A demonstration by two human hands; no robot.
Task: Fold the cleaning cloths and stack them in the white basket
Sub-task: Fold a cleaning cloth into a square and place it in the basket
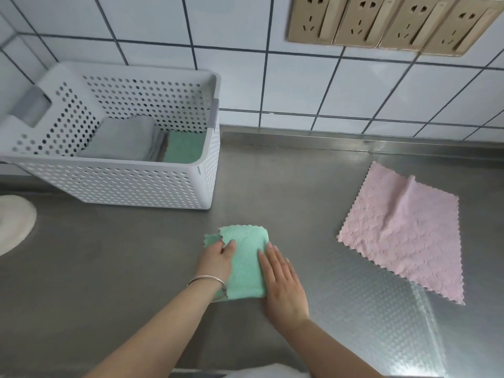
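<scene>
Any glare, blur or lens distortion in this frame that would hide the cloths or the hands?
Head view: wide-angle bending curves the tile lines and tilts the white basket; glare streaks the steel counter at lower right, clear of the pink cloth; slight softness overall, yet the green cloth and both hands stay legible.

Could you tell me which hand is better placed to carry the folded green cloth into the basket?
Probably the left hand: it already grips the green cloth's left edge, on the basket side. The right hand lies flat on the far edge.
</scene>
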